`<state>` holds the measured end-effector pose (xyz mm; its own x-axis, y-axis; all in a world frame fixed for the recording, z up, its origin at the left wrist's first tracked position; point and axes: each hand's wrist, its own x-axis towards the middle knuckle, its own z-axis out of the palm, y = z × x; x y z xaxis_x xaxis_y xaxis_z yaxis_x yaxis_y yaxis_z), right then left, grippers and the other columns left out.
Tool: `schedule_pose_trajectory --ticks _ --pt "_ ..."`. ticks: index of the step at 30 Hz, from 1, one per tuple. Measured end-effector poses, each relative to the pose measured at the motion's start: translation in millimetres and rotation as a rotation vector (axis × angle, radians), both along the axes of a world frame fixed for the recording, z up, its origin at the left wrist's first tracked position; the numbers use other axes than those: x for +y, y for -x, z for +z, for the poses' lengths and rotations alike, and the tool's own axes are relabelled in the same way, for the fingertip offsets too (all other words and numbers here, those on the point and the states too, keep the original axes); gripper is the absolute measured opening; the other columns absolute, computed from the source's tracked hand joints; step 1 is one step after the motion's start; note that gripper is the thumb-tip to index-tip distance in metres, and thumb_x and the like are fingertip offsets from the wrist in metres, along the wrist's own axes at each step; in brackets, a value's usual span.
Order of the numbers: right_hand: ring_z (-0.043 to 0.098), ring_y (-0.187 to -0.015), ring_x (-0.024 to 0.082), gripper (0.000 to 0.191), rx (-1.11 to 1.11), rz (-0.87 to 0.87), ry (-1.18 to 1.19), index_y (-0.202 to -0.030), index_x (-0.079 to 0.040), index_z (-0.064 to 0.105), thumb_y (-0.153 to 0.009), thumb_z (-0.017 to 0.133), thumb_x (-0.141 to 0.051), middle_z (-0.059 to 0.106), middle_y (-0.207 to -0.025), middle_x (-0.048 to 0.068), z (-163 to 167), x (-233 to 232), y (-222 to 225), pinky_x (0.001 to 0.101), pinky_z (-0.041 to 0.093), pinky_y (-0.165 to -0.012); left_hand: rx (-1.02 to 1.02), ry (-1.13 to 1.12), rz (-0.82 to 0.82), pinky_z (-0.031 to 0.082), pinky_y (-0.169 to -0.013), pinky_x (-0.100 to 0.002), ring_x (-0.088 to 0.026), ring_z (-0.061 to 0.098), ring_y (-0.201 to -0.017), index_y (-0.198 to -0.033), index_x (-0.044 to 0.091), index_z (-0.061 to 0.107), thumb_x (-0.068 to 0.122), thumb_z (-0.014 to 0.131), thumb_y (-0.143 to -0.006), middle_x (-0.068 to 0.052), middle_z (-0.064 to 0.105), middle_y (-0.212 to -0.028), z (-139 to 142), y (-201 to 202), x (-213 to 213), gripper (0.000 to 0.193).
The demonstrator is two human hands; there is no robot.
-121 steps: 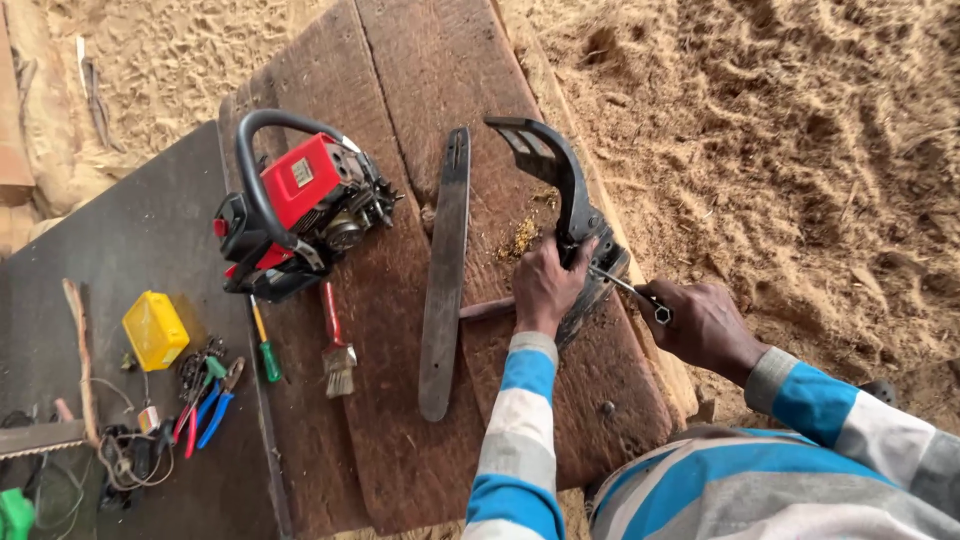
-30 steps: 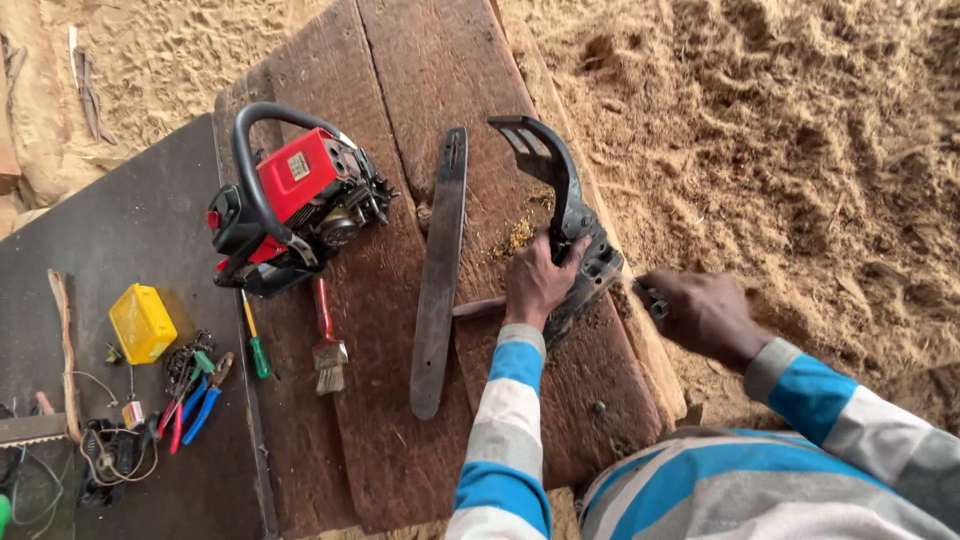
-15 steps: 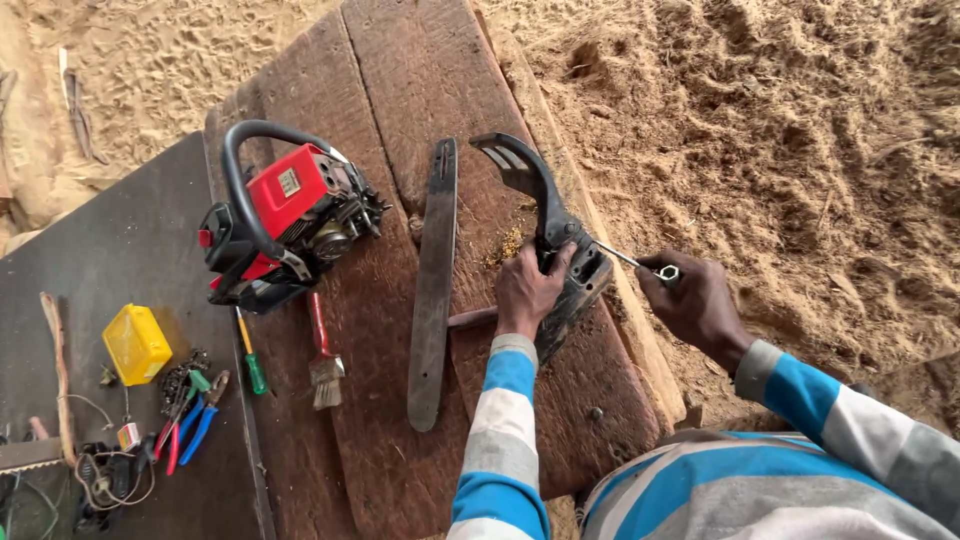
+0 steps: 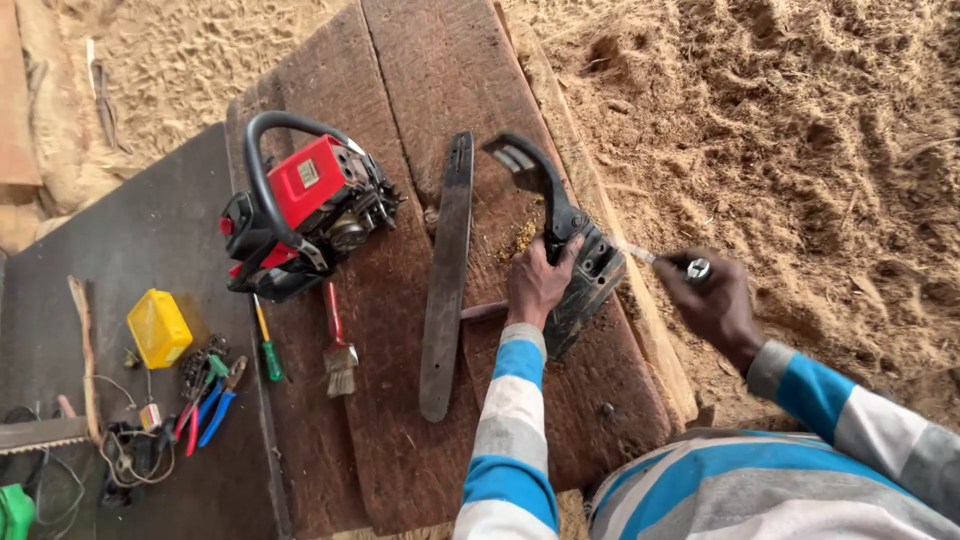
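Your left hand (image 4: 538, 285) grips the cover (image 4: 580, 270); your right hand (image 4: 712, 300) pinches what looks like a wrench (image 4: 665, 262) against its right side.

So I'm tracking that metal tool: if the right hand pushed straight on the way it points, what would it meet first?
Probably the black side cover that the left hand steadies; the right hand aims its tool there, though depth is unclear.

A single head-worn camera is looking steeply down from above the person's chest, facing the far end of the plank desk (image 4: 400, 80). It is sitting close, taking in sawdust-covered ground (image 4: 800, 120) at right and a dark board (image 4: 150, 250) at left.
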<state>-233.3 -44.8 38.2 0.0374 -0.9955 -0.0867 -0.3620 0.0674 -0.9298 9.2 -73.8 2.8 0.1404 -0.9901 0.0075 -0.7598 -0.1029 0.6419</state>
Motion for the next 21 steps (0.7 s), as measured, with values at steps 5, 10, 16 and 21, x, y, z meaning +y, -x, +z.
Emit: schedule_pose_trajectory --ticks 5,10,16,21 --pt "0.065 -0.054 0.012 0.021 0.045 -0.009 0.111 -0.108 -0.005 0.077 -0.096 0.071 -0.021 0.076 -0.079 0.009 -2.9 10.6 -11.6 0.0267 0.05 -0.039 0.103 -0.12 0.033 0.062 -0.071 -0.047 -0.036 0.077 -0.08 -0.1 0.004 0.07 0.064 0.058 -0.092 -0.018 0.076 -0.087 0.6 -1.7 -0.3 0.062" --pt "0.069 -0.061 0.012 0.017 0.07 0.06 0.24 -0.101 -0.007 0.08 -0.094 0.075 -0.022 0.078 -0.081 0.008 -7.3 17.9 -13.3 0.0296 0.055 -0.049 0.07 -0.122 0.034 0.06 -0.07 -0.049 -0.038 0.075 -0.079 -0.098 0.004 0.071 0.067 0.057 -0.092 -0.02 0.075 -0.087 -3.0 -3.3 -1.1 0.064" --pt "0.068 -0.065 0.013 0.017 0.008 0.001 0.143 -0.106 -0.004 0.079 -0.098 0.073 -0.018 0.078 -0.081 0.01 -9.9 18.0 -14.3 0.0283 0.054 -0.051 0.05 -0.111 0.041 0.059 -0.07 -0.049 -0.039 0.075 -0.081 -0.096 0.004 0.07 0.066 0.056 -0.094 -0.019 0.075 -0.086 -1.4 -2.5 -0.5 0.063" --pt "0.073 -0.06 0.014 0.018 0.104 0.174 0.321 -0.104 -0.005 0.079 -0.092 0.073 -0.017 0.078 -0.075 0.009 -3.3 4.7 -19.5 0.0296 0.057 -0.05 0.177 -0.115 0.037 0.054 -0.069 -0.054 -0.044 0.07 -0.078 -0.1 0.008 0.07 0.052 0.044 -0.096 -0.022 0.074 -0.081 4.6 -4.6 6.8 0.051"
